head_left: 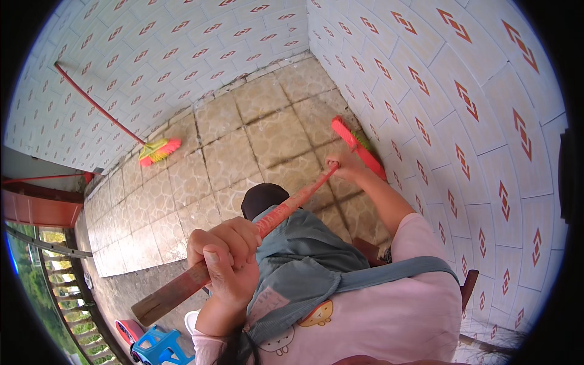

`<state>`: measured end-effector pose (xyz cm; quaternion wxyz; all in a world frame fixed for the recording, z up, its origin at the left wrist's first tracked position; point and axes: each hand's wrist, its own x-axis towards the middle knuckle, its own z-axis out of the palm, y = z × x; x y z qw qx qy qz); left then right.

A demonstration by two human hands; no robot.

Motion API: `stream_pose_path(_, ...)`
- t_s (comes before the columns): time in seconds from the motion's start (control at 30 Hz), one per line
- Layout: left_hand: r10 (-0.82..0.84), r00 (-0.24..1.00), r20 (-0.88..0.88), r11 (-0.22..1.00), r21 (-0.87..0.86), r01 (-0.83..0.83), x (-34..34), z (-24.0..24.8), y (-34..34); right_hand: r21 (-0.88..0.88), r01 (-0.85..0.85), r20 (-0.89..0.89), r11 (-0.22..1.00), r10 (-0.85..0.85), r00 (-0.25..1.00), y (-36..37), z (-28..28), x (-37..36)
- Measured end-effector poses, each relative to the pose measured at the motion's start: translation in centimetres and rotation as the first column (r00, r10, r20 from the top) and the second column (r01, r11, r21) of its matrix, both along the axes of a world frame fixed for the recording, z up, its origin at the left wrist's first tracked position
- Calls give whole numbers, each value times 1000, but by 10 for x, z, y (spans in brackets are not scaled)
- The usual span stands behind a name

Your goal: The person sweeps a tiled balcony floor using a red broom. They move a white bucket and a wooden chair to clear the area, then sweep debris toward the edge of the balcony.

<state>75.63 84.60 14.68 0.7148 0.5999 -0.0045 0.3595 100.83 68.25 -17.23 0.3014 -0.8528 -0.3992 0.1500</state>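
A long red handle (291,205) slants across me from lower left to upper right, its bare, worn wooden end at lower left. My left hand (225,255) is closed around it near that end. Farther down the handle, my right hand (344,164) is wrapped round it. Just beyond my right hand lies a long red floor brush head (359,148) with green bristles, on the tiles close to the right wall. My right hand hides where handle and head meet.
A second broom (159,151) with yellow and red bristles leans on the far left wall. Patterned white tile walls (420,79) meet at a corner over the tan tiled floor (231,146). A blue plastic stool (161,347) and a balustrade (70,292) are at lower left.
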Motion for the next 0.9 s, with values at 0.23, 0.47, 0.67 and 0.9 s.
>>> stream_pose_path(0.23,-62,994,93,979,198,43,5,-14,2,311,-12,118,950,-26,993,53,7,67)
stream_pose_path(0.47,-38,993,110,976,217,14,22,-39,16,346,-69,126,936,27,992,82,-12,82)
stream_pose_path(0.67,53,997,59,998,37,-55,19,-27,35,235,115,-38,965,-110,993,74,-37,16)
stream_pose_path(0.9,86,996,-25,971,-224,-89,-2,-18,65,71,201,90,977,-207,974,4,-18,-75)
